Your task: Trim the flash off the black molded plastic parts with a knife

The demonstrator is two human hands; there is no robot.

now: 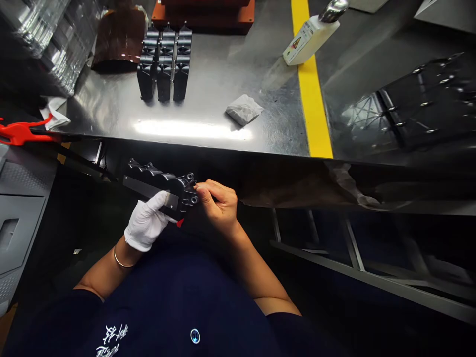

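Fingers on 1 casing, 3 parts beyond

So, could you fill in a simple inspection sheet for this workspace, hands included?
Surface: shiny metal table with a yellow stripe.
Job's things: one long black part held off the table; three black parts side by side on it.
Clutter: crumpled pale wad; bottle.
Hands: gloved left hand grips the long black part; bare right hand works its fingertips at one end.
Cables: nothing seen.
Surroundings: grey plastic box; metal frame below the table.
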